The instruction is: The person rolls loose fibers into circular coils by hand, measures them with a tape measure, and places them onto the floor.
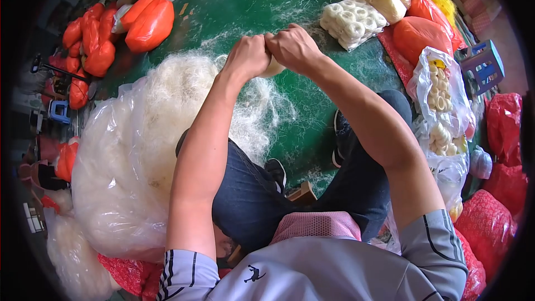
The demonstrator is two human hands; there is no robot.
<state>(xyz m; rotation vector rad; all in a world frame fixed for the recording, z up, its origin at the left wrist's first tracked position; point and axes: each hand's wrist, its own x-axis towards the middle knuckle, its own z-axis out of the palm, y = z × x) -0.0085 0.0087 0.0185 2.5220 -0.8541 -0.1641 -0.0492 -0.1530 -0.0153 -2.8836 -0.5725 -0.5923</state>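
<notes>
Both my arms reach forward over the green floor, and my fists meet at the top centre of the head view. My left hand [249, 56] is closed, its knuckles against the other hand. My right hand [293, 49] is closed too. Below and between them shows a small part of a pale, cream-coloured thing [273, 68]; its shape is mostly hidden by my hands. Loose whitish fibre [184, 86] spills from a large clear plastic bag [111, 173] to the left, close to my left forearm.
Orange bags [149, 22] lie at the upper left. A pack of white rings [353, 20] and more orange bags [422, 38] are at the upper right. A white bag of cream rings [440, 86] stands right of my knee. A purple stool [484, 67] is farther right.
</notes>
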